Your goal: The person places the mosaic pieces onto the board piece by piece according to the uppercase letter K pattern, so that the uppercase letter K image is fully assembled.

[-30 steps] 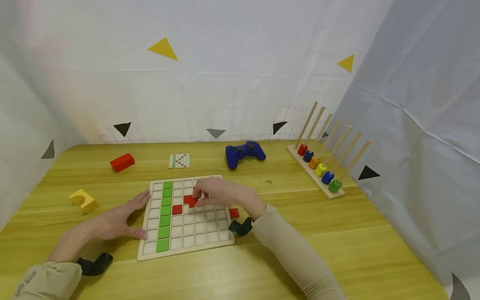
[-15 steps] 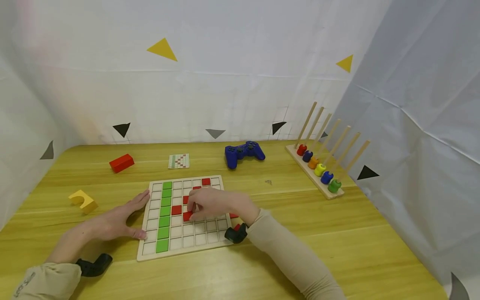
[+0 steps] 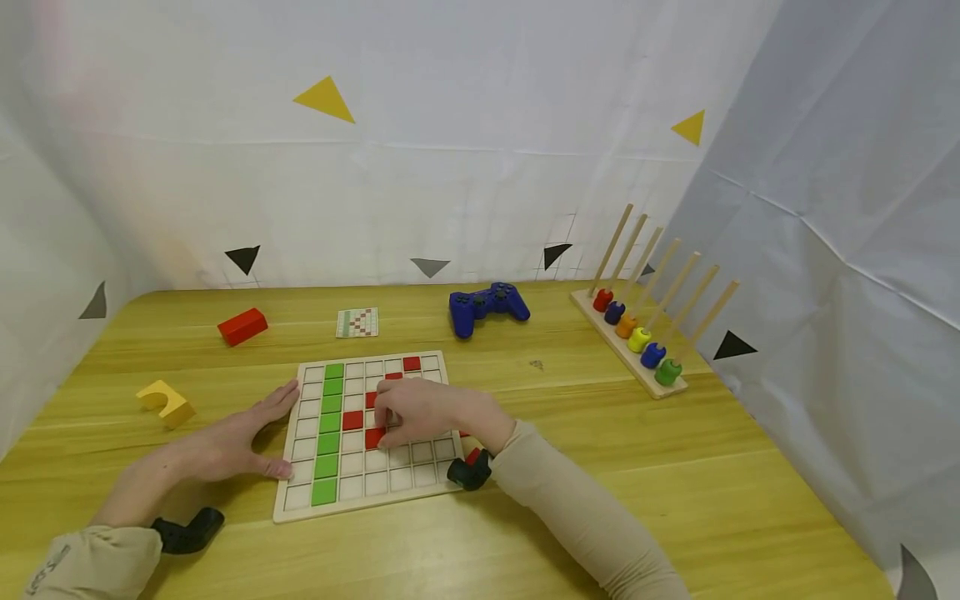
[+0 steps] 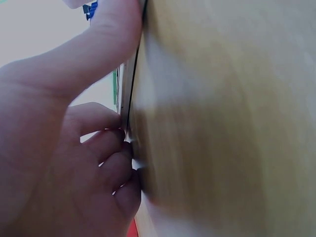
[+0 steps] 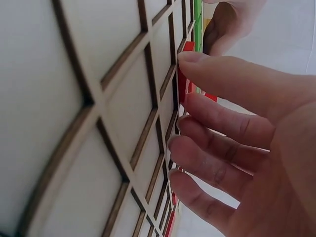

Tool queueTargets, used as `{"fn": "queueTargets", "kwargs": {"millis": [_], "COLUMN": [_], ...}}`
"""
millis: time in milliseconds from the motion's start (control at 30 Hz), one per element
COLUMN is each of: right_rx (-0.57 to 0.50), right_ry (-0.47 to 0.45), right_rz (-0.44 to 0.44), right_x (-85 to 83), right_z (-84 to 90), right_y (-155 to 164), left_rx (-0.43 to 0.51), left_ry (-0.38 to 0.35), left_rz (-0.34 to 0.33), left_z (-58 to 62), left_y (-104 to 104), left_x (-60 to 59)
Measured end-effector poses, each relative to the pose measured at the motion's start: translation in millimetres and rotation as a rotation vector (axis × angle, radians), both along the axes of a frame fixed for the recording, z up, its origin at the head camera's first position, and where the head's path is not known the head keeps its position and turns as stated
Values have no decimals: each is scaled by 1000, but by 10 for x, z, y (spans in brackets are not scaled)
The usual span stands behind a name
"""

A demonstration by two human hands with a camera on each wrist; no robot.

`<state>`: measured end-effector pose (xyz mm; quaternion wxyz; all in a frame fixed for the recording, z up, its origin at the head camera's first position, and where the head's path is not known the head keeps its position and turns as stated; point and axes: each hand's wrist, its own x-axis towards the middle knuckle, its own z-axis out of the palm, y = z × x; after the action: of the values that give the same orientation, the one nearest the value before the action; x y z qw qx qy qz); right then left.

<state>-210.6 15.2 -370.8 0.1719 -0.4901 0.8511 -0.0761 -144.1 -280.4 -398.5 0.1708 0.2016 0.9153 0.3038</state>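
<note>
**Fingers press a red tile into the grid**

The right hand (image 3: 420, 410) pins a red tile (image 3: 374, 437) at the grid board (image 3: 369, 500) centre with extended fingertips. At nine o'clock, the left hand (image 3: 225, 442) lies spread, bracing the board's edge.

Right hand (image 3: 420, 410) has come back from the far rows of the grid board (image 3: 431, 482) toward the middle rows nearer the person. A red tile (image 3: 412, 363) in the far row, covered a second ago, is now exposed. Fingertips (image 5: 183, 57) now rest on a red tile (image 3: 374, 437) set in a mid-board cell, not there a second ago.
</note>
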Motion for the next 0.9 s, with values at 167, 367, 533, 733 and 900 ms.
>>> {"fn": "queueTargets", "kwargs": {"millis": [167,367,533,733,900], "right_rx": [-9,-11,-45,-116,-94], "right_ry": [-9,-15,-18,-89,-167], "right_rz": [-29,-40,-16,-16,-101], "right_x": [-12,-20,-46,-128,-173], "right_z": [-14,-22,-31,-7,47], "right_y": [1,6,59,306,652], "left_rx": [-2,-7,-9,-10,-5], "left_ry": [2,5,2,-4,-12], "left_rz": [2,3,4,5,8], "left_z": [0,2,-3,-2,6], "left_y": [0,1,8,10,5], "left_x": [2,5,5,4,9]}}
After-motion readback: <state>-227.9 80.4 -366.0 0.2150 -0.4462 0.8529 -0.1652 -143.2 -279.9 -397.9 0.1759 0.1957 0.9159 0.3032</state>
